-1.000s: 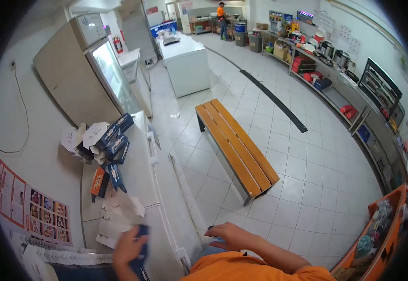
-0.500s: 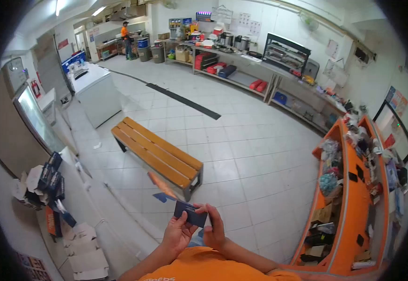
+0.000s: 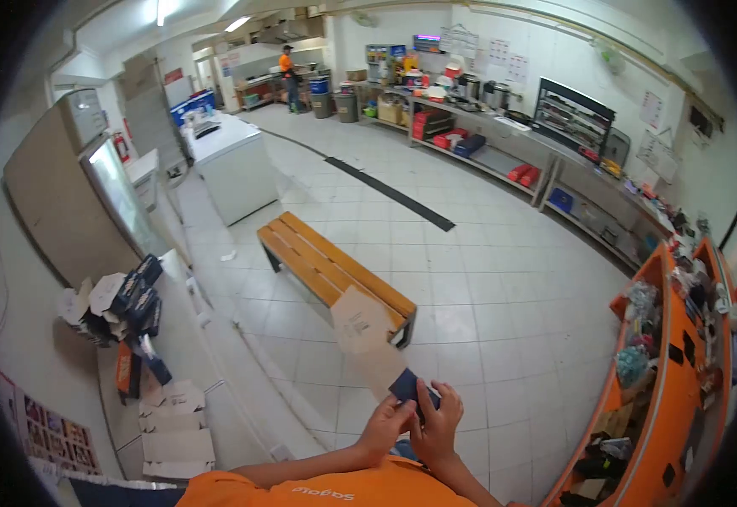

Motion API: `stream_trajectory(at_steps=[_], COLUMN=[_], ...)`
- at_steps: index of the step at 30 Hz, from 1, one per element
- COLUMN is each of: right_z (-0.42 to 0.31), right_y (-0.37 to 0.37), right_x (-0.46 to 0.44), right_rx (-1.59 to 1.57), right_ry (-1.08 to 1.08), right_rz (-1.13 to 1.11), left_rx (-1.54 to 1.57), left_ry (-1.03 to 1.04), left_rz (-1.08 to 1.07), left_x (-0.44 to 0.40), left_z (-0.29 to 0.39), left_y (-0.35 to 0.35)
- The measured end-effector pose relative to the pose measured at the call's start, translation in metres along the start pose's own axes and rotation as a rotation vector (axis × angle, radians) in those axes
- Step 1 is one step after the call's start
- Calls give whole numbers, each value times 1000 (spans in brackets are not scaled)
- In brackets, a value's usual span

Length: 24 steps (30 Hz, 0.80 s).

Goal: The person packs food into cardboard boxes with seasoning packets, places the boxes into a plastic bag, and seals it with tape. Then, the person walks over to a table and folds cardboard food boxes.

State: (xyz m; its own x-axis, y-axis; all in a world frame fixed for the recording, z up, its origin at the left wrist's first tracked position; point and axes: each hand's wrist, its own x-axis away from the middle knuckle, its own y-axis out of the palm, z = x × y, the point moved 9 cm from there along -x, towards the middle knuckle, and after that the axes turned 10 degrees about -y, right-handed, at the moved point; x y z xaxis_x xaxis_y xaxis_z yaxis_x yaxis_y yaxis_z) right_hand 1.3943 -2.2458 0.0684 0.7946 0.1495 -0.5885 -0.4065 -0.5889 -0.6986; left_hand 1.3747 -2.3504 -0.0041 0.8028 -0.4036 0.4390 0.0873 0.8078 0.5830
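Note:
In front of my body, my left hand (image 3: 385, 429) and my right hand (image 3: 436, 421) both grip a thin cardboard box blank (image 3: 360, 324). Its pale brown side, with small print, faces me and stretches away toward the bench. At the near end a dark blue panel (image 3: 404, 385) shows between my fingers. My left thumb and fingers pinch its lower edge. The right fingers wrap over the blue end and hide part of it.
A wooden bench (image 3: 326, 266) stands just beyond the blank. On the left ledge lie dark blue boxes (image 3: 136, 291) and flattened cardboard (image 3: 178, 448). An orange shelf unit (image 3: 660, 380) is at right. A person (image 3: 288, 78) stands far back near a white chest freezer (image 3: 233, 173).
The blank has turned from its blue and orange printed side to its brown side, and it reaches farther out. My right hand has closed over the blue end. The view has swung left.

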Motion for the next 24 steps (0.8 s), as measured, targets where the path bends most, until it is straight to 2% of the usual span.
stream_trajectory(at_steps=[1, 2, 4, 5, 6, 7, 8, 10, 11, 14, 15, 18, 19, 22, 24], right_z=[0, -1, -1, 0, 17, 33, 49, 51, 46, 9, 9, 62, 57, 26, 13], right_y=[2, 3, -6, -19, -27, -35, -41, -43, -42, -42, -43, -31, -31, -45, -61], right_x=[2, 5, 10, 10, 16, 28, 40, 48, 51, 45, 43, 78, 77, 68, 58], right_rx=[42, -112, -415, -486, -566, -641, -711, -802, -850, -593, -564, -611, -589, -673, -595], right_ry=[2, 7, 18, -78, 36, 155, 281, 233, 206, 88, 140, 548, 471, 278, 199], right_rz=[-14, -50, -120, -70, -9, 50, 109, -33, -113, -333, -353, 8, -19, -336, -370], left_rx=[-72, -147, -175, -205, -236, -261, -476, -899, -1020, -1019, -975, -902, -912, -865, -870], left_ry=[82, 161, 34, 6, -22, -92, -68, -26, 113, -66, -9, 118, 131, 161, 140], left_rz=[-13, -29, 19, 37, 53, -128, -218, -407, -409, -257, -233, -179, -167, -233, -253], left_x=[0, 3, 6, 4, 1, -1, 6, 26, 36, 61, 62, 62, 63, 71, 73], left_z=[5, 12, 7, 8, 8, 3, 3, 3, 11, 21, 18, 6, 5, 10, 10], left_y=[6, 9, -5, -10, -16, -9, -5, 9, 17, 37, 36, 37, 40, 52, 55])
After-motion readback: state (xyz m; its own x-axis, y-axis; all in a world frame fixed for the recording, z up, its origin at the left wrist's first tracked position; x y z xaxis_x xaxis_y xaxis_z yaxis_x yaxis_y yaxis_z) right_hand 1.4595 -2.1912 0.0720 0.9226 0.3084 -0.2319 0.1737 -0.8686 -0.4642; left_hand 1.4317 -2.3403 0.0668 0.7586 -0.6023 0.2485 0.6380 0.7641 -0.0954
